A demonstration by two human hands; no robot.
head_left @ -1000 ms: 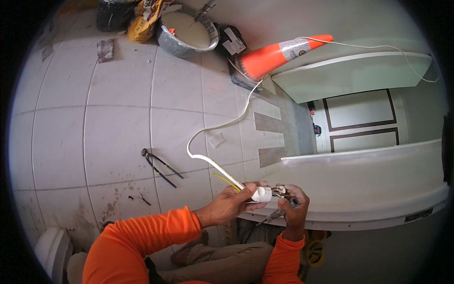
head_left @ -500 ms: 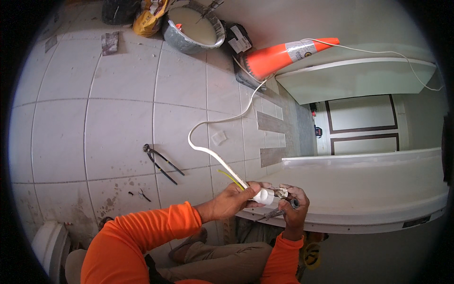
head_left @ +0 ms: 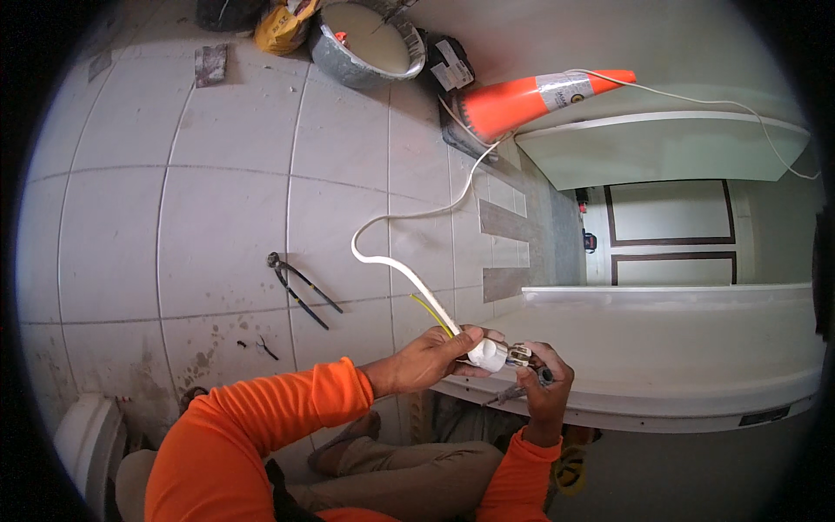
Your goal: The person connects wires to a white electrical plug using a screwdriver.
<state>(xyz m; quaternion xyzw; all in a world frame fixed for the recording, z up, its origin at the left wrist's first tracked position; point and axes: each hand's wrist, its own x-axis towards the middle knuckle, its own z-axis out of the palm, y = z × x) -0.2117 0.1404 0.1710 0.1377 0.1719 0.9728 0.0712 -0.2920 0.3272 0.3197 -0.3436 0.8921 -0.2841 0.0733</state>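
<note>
We have a single view, from a fisheye camera worn on the head, looking steeply down at the tiled floor [head_left: 226,226]. Our orange-sleeved forearms enter from the lower edge, and the left hand [head_left: 430,358] and right hand [head_left: 544,383] sit close, just below centre. Straight edges bow toward the dark rim; the traffic cone [head_left: 531,96] lies far off at the upper right.

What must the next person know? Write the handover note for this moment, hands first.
Left hand: shut on the white round plastic plug body at the end of the flat white cable.
Right hand: grips a slim screwdriver at the plug's metal end.
Cable runs across the tiled floor toward the orange traffic cone; yellow-green wire is bared beside the plug.
Black-handled pincers lie on the tiles.
Done: cable in plug. Left: plug remains open, by the look of it.
</note>
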